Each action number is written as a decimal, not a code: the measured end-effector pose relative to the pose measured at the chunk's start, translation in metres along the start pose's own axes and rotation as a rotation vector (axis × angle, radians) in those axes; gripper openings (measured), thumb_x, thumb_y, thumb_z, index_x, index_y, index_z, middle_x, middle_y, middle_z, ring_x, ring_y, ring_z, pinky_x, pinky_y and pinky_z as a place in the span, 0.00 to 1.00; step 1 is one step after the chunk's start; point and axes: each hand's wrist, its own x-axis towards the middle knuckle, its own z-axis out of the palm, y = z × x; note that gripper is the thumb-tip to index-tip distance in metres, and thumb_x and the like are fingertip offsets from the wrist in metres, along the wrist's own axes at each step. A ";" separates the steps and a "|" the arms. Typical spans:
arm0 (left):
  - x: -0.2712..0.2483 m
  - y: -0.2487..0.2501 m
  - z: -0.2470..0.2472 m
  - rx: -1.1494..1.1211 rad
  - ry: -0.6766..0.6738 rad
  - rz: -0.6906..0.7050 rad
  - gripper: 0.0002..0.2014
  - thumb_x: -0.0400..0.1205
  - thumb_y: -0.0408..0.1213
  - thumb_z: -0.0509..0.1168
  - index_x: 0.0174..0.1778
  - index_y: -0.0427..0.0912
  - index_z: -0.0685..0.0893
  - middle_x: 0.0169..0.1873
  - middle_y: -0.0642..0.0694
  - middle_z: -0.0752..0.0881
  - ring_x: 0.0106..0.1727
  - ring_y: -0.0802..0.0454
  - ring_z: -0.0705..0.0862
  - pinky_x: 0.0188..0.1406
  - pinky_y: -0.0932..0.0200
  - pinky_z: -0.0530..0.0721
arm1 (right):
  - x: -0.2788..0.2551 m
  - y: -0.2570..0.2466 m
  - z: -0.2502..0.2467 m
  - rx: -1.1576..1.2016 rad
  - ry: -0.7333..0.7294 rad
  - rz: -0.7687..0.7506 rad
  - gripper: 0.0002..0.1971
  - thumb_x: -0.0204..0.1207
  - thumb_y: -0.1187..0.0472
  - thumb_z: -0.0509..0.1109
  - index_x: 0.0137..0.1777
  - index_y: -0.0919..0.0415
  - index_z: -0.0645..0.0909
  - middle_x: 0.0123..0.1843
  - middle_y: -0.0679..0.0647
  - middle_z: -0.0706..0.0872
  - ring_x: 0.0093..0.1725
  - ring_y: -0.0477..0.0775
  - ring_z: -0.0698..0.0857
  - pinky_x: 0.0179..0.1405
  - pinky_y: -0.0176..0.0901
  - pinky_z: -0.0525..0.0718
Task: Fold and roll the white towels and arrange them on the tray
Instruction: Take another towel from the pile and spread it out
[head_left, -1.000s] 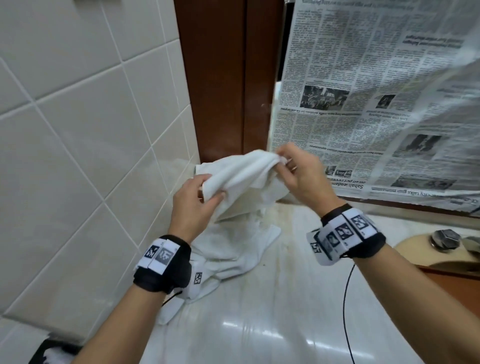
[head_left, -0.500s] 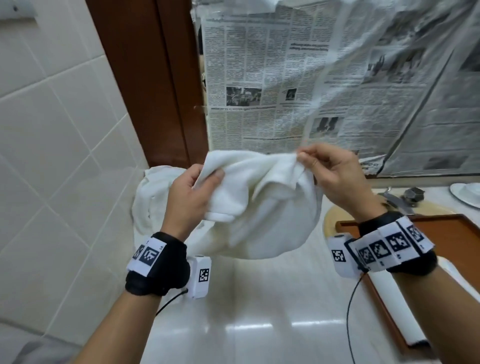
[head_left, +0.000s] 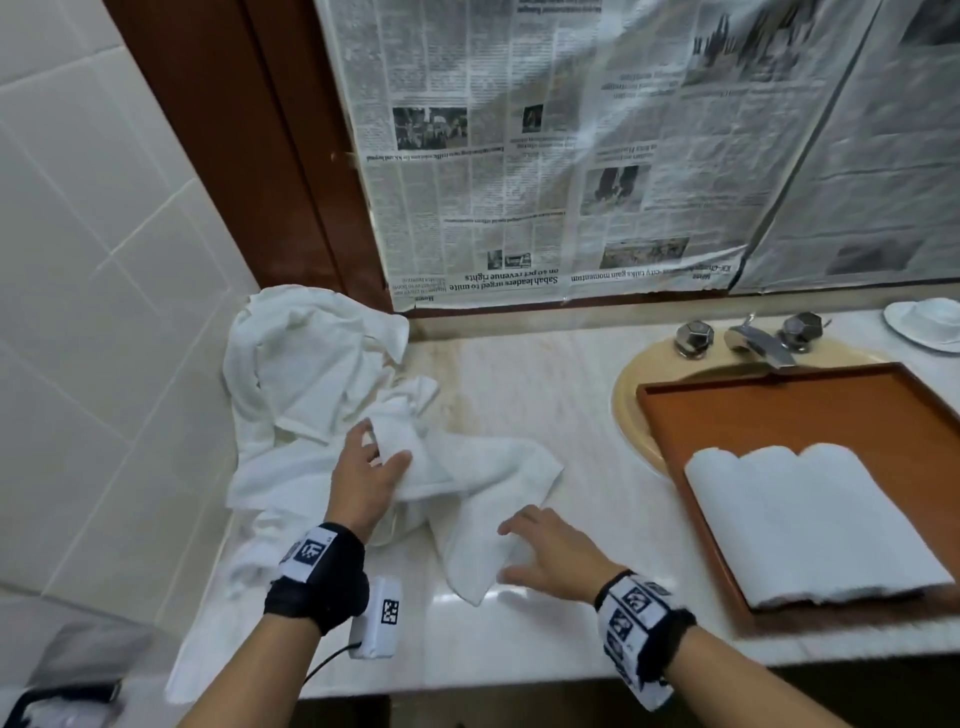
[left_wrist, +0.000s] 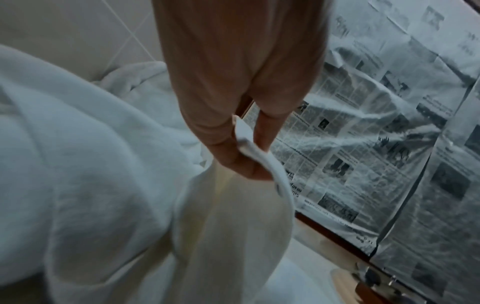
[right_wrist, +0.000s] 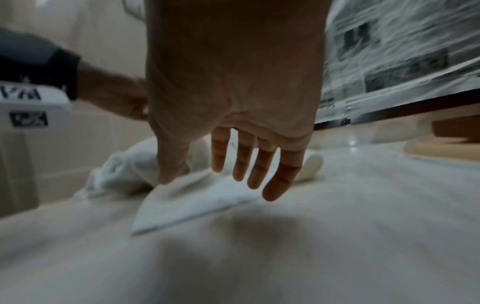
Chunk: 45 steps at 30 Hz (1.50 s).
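A white towel (head_left: 483, 483) lies crumpled on the marble bench (head_left: 561, 395). The left hand (head_left: 363, 483) pinches its edge; the right hand (head_left: 550, 556) rests on it, fingers spread. Rolled towels (head_left: 810, 525) fill the wooden tray (head_left: 779, 410) over the sink, to the right.

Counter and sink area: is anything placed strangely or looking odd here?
Yes. The tray sits over the sink, partly covering the basin below the tap. Newspaper covers the wall above the counter.
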 end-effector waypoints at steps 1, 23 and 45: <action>0.001 -0.003 -0.001 0.025 0.058 0.007 0.32 0.72 0.43 0.76 0.71 0.56 0.72 0.56 0.41 0.87 0.57 0.45 0.87 0.60 0.40 0.86 | 0.004 -0.001 0.009 -0.069 -0.006 0.011 0.34 0.73 0.34 0.71 0.76 0.47 0.71 0.72 0.45 0.71 0.71 0.50 0.70 0.65 0.50 0.76; 0.040 -0.062 -0.044 0.877 -0.048 0.229 0.23 0.69 0.19 0.65 0.56 0.44 0.86 0.54 0.47 0.84 0.54 0.42 0.83 0.47 0.60 0.71 | 0.082 -0.004 -0.016 0.208 0.334 -0.035 0.22 0.84 0.62 0.66 0.78 0.58 0.71 0.47 0.54 0.87 0.45 0.52 0.84 0.49 0.41 0.80; 0.017 -0.075 -0.005 1.117 -0.228 0.398 0.08 0.74 0.40 0.63 0.48 0.50 0.82 0.47 0.55 0.83 0.52 0.50 0.85 0.79 0.38 0.54 | -0.026 0.015 -0.092 0.436 0.180 -0.161 0.06 0.75 0.57 0.71 0.51 0.51 0.86 0.45 0.51 0.88 0.48 0.57 0.86 0.51 0.48 0.82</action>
